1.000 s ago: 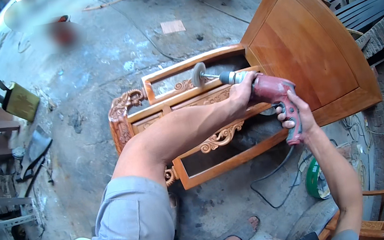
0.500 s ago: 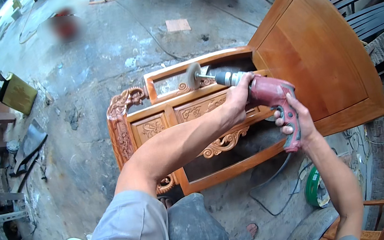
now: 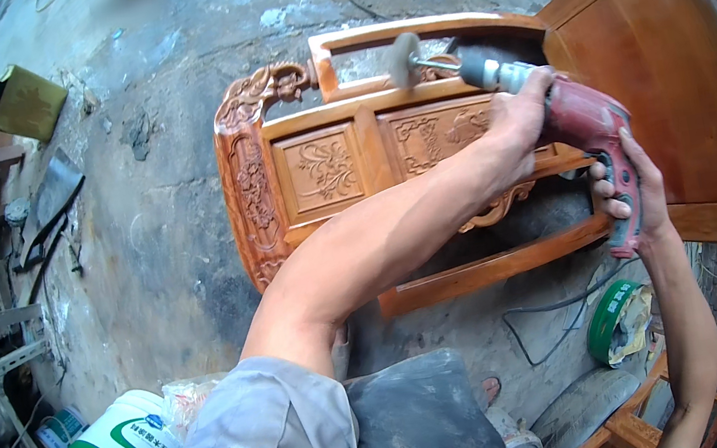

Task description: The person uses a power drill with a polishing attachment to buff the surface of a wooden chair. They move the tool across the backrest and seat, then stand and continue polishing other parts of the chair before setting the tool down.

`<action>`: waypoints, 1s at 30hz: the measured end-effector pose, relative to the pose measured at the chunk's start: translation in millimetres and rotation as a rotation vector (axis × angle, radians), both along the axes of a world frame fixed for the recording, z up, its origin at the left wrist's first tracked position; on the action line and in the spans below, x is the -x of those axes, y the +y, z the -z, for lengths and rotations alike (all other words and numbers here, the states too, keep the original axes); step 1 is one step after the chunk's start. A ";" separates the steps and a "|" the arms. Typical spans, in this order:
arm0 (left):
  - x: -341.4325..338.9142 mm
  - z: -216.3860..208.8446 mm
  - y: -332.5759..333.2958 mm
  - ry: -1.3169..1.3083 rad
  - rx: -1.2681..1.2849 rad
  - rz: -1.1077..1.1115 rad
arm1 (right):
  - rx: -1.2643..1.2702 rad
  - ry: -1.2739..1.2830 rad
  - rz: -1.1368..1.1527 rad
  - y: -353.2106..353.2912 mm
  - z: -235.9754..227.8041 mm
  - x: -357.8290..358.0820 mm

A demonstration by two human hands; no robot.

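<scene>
Drill, pistol-shaped, over carved woodwork

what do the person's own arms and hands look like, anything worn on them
The left arm wears a loose, creased, pale blue-grey short fabric sleeve. Below it, forearm and left hand are bare. The right hand is bare too. No gloves or watches show.
</scene>
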State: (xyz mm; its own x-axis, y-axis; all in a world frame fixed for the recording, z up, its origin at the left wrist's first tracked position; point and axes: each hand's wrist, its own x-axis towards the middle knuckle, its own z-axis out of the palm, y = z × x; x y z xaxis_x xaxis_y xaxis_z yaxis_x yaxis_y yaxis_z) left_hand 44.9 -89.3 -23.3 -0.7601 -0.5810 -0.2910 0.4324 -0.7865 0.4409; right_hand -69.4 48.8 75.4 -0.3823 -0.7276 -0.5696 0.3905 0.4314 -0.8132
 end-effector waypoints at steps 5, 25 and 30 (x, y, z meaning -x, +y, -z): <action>-10.4 6.6 0.1 -0.015 -0.005 -0.012 | 0.015 -0.014 0.000 -2.8 7.9 -9.8; -66.5 21.3 -21.4 -0.127 0.034 -0.164 | 0.055 -0.151 -0.075 -31.8 32.8 -47.2; -82.9 28.8 -38.5 -0.150 0.052 -0.220 | 0.098 -0.214 -0.139 -54.9 46.1 -56.7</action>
